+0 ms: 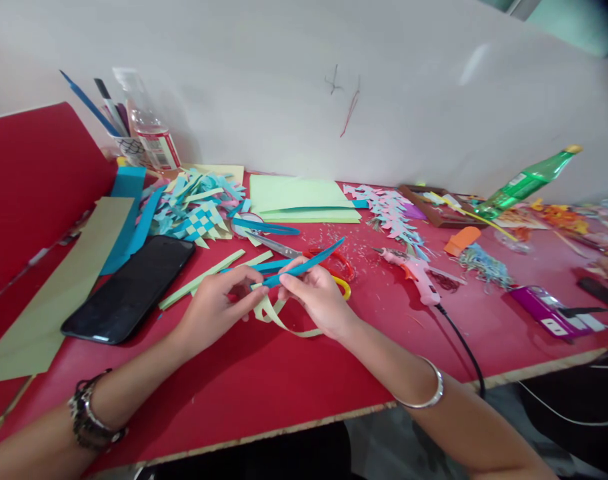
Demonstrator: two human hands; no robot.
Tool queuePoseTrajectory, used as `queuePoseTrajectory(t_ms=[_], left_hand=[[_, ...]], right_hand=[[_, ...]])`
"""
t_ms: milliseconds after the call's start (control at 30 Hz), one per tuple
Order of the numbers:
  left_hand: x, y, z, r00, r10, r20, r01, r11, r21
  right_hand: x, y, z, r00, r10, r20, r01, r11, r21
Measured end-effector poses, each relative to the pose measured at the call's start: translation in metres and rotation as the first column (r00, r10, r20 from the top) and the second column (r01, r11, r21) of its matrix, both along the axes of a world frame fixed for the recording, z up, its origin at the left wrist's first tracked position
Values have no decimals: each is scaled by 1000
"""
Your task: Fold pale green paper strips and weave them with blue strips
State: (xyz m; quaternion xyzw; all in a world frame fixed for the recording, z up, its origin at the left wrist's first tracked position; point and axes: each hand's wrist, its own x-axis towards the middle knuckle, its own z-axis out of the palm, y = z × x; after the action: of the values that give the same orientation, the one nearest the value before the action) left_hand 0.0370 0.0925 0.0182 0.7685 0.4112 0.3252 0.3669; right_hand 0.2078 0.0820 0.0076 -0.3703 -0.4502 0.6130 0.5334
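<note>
Left hand (224,297): grips pale-green strip (270,313)
Right hand (320,297): grips blue strip (311,262)
Checkered paper weave (203,221): seems finished
Both strips: seem unfinished

Narrow blue paper strip (323,255), aslant, tip up to the right, with pale green strip (267,310) in loose loops below.
</note>
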Motion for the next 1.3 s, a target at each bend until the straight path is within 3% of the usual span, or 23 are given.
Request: queuePoseTrajectory(t_ms=[333, 600, 700, 833, 933, 1000, 1067, 1100, 1167, 1233, 1300], left_hand=[[6, 2, 0, 966, 31, 255, -13, 997, -75], [4, 0, 4, 992, 29, 123, -10, 989, -147], [3, 1, 5, 992, 83, 94, -72, 990, -122], [3, 3, 4, 992, 122, 7, -122, 992, -19], [4, 1, 3, 998, 57, -31, -58, 998, -14], [4, -1, 1, 999, 2, -40, -3, 1000, -20], [5, -3, 1, 998, -43, -38, 42, 998, -43], [5, -3, 0, 998, -54, -35, 53, 997, -53], [5, -3, 0, 998, -46, -44, 45, 998, -39], [6, -3, 0, 998, -23, -60, 24, 1000, 13], [6, -2, 0, 997, -18, -74, 22, 998, 54]], right_hand=[[0, -1, 6, 991, 19, -131, -27, 998, -57], [-2, -4, 7, 986, 1, -167, -5, 1000, -28], [3, 2, 6, 983, -131, -130, 127, 991, -41], [19, 16, 7, 868, -496, -28, 496, 868, -7], [29, 16, 14, 749, -652, 119, 583, 734, 349], [30, 9, 19, 694, -674, 253, 411, 659, 630], [25, 0, 21, 673, -579, 460, 80, 675, 734], [21, -4, 21, 649, -493, 579, -94, 704, 704], [13, -11, 19, 595, -325, 735, -307, 754, 581], [7, -13, 16, 588, -195, 785, -356, 808, 468], [4, -13, 14, 631, -110, 768, -332, 856, 396]])
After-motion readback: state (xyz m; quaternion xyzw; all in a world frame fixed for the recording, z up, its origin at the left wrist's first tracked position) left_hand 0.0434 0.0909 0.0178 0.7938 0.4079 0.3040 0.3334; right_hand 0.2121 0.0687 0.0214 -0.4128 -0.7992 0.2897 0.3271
